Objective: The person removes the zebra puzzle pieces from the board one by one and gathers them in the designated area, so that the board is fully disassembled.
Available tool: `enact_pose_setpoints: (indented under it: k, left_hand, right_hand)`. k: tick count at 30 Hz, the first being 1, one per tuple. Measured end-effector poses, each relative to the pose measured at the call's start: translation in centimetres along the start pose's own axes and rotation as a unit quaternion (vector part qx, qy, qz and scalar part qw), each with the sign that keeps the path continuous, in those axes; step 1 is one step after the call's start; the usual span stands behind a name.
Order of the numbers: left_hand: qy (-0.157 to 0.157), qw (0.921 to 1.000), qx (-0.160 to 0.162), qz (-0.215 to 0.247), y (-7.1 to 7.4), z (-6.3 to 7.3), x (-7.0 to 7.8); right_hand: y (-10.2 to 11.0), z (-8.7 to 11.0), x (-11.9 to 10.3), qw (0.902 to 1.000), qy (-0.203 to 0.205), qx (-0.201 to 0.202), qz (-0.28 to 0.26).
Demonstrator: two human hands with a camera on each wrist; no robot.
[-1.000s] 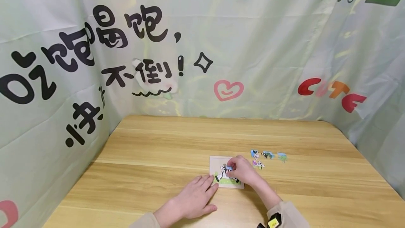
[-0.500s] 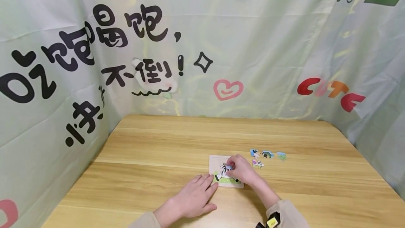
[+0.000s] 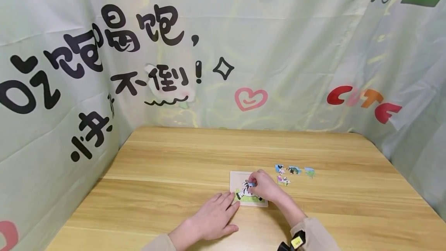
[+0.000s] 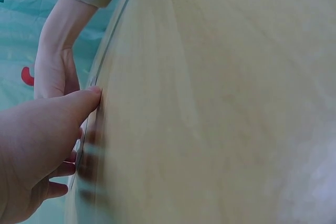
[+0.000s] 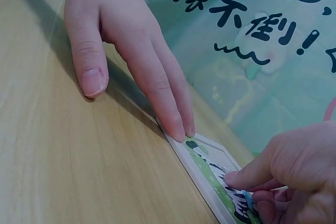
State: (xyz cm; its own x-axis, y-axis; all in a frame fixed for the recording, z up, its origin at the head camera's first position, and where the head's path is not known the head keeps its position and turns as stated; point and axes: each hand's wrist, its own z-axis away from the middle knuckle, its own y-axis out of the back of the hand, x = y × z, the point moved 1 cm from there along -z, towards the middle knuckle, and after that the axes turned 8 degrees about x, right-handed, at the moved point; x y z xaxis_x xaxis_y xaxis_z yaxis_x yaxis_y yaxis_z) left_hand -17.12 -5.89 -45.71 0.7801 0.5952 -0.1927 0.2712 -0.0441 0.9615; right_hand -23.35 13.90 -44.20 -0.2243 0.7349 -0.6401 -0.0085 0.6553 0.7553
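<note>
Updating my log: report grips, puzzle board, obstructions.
Left grip touching puzzle board. Right grip pinching bluish piece at board. Board's upper left bare. Four loose pieces off right, nothing seen blocking.

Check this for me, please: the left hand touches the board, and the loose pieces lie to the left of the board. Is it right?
Not quite: the loose pieces lie to the right of the board, as the head view shows. The left hand does touch the board.
</note>
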Motion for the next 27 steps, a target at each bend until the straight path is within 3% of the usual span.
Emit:
enact_pose_setpoints:
  k: [27]
  left_hand:
    - [0.008,0.9999,-0.007,0.010,-0.17,-0.05,-0.13]
  right_hand:
    - [0.24,-0.09,0.01,0.9998,0.003,-0.014,0.011]
